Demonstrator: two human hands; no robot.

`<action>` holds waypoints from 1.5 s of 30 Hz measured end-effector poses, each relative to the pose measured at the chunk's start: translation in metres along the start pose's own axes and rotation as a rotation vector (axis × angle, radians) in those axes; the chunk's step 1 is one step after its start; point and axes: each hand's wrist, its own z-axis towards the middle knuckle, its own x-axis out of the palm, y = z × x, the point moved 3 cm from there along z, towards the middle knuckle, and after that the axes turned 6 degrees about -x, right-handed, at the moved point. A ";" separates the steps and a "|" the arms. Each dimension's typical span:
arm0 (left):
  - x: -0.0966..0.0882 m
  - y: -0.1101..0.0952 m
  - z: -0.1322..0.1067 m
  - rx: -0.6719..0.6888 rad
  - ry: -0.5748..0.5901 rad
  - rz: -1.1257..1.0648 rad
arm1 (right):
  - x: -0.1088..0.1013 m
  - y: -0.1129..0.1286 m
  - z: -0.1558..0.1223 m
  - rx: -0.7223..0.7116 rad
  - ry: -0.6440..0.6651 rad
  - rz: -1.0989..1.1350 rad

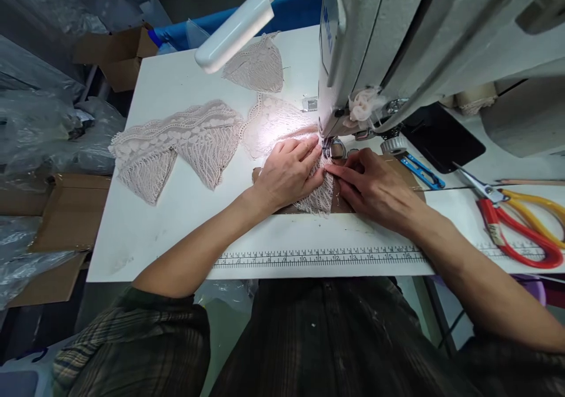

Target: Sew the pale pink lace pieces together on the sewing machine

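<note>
Pale pink lace fabric [318, 202] lies under the presser foot [327, 147] of a sewing machine [353, 50]. My left hand [289, 173] rests flat on the lace just left of the foot, fingers stretched out. On the other side, my right hand [371, 188] pinches the lace edge between thumb and forefinger, close to the needle area. More joined lace pieces [198, 138] spread leftward over the table, one part [278, 123] brightly lit. A separate lace cup piece [256, 64] lies behind them.
A white lamp [236, 29] hangs over the table [154, 238]. To the right are blue thread snips [421, 170], a black phone [444, 138], and red and yellow scissors [516, 212]. A ruler strip [318, 259] runs along the front edge. Cardboard boxes [70, 212] stand at left.
</note>
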 end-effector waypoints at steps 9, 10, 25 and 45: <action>-0.002 0.011 0.009 0.012 0.002 -0.109 | 0.001 -0.006 -0.001 0.085 -0.050 0.115; -0.004 0.013 0.010 0.027 0.013 -0.118 | -0.001 -0.008 -0.001 0.109 -0.050 0.150; -0.027 0.000 -0.025 0.138 0.110 -0.443 | -0.034 -0.030 -0.006 0.062 0.131 0.315; -0.027 -0.005 -0.031 0.083 -0.330 -0.411 | -0.018 -0.018 0.019 0.178 0.063 0.434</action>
